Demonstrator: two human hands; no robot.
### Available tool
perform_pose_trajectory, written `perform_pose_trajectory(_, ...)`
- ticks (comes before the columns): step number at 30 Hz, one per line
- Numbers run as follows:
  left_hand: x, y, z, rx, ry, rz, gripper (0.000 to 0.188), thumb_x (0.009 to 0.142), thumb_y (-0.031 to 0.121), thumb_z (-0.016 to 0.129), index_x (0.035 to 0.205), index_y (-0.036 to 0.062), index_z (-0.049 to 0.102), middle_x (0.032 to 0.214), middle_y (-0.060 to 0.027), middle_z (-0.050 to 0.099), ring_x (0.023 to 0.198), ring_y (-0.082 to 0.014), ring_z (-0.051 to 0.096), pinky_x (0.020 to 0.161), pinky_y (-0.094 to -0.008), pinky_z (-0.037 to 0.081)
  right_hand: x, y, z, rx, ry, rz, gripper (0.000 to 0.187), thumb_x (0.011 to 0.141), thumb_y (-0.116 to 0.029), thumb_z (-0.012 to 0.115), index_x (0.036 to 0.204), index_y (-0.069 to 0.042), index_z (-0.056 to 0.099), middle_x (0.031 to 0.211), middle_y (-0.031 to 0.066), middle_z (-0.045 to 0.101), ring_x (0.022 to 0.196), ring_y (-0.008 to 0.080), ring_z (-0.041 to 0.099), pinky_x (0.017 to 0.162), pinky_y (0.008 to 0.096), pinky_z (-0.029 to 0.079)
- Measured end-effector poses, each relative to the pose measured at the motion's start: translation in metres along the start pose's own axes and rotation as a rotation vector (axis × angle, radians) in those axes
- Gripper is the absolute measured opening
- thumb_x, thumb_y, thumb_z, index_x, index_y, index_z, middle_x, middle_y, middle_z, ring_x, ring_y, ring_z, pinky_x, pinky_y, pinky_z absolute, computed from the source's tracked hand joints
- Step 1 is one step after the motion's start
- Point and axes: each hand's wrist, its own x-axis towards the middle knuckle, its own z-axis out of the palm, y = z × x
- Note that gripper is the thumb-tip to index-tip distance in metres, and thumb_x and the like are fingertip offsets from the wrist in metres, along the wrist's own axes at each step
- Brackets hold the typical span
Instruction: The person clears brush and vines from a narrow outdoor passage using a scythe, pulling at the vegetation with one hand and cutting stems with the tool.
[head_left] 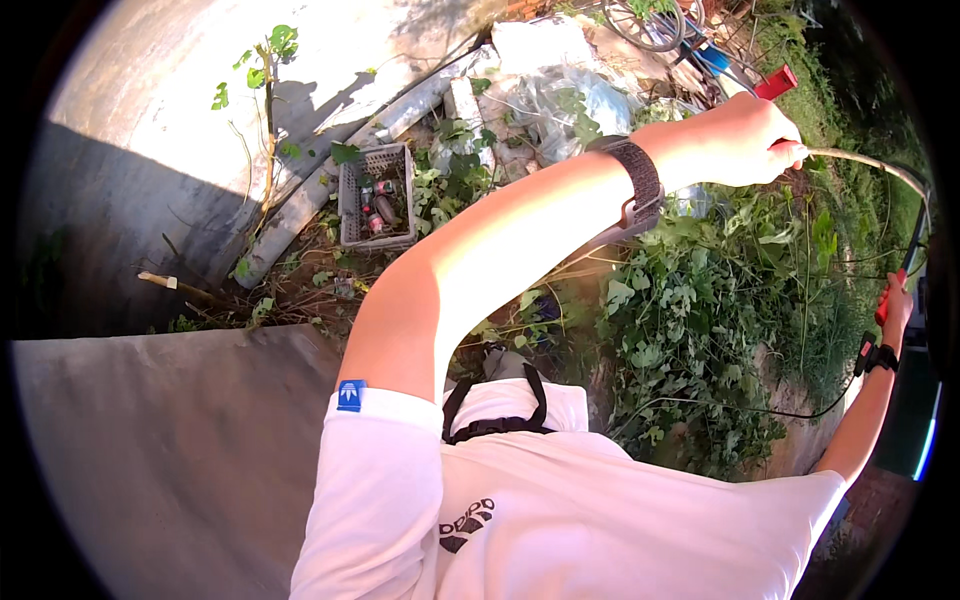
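My left arm reaches across to the upper right. My left hand [745, 140] is closed on one red grip of what look like long-handled loppers [915, 235]. A pale, curved arm of the tool runs from that hand to the right rim. Lower down at the right edge, my right hand [898, 303] is wrapped round the other red grip, with a dark shaft rising from it. The two arms come together near the rim, where the dark edge hides the tool's head. Below and left of the tool spreads a mass of leafy green vines [700, 310].
A grey plastic crate [347, 205] holding several bottles stands left of the vines. Clear plastic sheeting [590, 105] and a bicycle wheel [650, 28] lie farther off. A leafy stem [268, 130] rises against the concrete. A thin black cable [760, 411] trails from my right wrist.
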Motion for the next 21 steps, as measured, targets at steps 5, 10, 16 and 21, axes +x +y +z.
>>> perform_pose_trajectory(5,0.021,-0.052,0.081,0.538,-0.235,-0.219,0.028,0.099,0.024,0.055,0.109,-0.0005,0.063,0.077,-0.0140,0.067,0.066,-0.0285,0.066,0.063,-0.0413,0.054,-0.067,0.114,-0.018,-0.145,0.011,0.122,0.020,0.088,-0.021,0.064,0.078,-0.005,0.056,0.064,0.0033,0.056,0.049,0.0140,0.055,0.045,0.0276,0.044)
perform_pose_trajectory(10,-0.129,-0.125,0.062,0.370,-0.253,-0.390,0.028,0.094,0.020,0.058,0.115,0.0017,0.063,0.097,-0.0202,0.070,0.088,-0.0366,0.068,0.079,-0.0458,0.054,-0.281,0.218,0.106,0.039,-0.313,0.489,0.014,0.082,-0.012,0.066,0.083,-0.003,0.056,0.065,0.0012,0.054,0.048,0.0102,0.050,0.040,0.0236,0.041)
perform_pose_trajectory(16,-0.436,-0.195,0.081,0.190,-0.438,-1.155,0.045,0.097,0.035,0.057,0.125,-0.0014,0.056,0.108,-0.0188,0.068,0.098,-0.0341,0.066,0.082,-0.0429,0.052,-0.469,0.283,0.237,0.327,-0.738,1.122,0.010,0.087,-0.006,0.064,0.086,0.000,0.056,0.068,0.0023,0.055,0.049,0.0071,0.049,0.041,0.0202,0.040)
perform_pose_trajectory(21,-0.534,-0.172,0.104,-0.105,-0.304,-1.853,0.063,0.099,0.051,0.049,0.143,0.0062,0.043,0.127,-0.0179,0.059,0.101,-0.0289,0.066,0.086,-0.0447,0.053,-0.525,0.245,0.295,0.370,-0.956,1.365,0.012,0.090,-0.007,0.063,0.086,-0.001,0.054,0.068,0.0010,0.053,0.047,0.0048,0.047,0.039,0.0184,0.038)
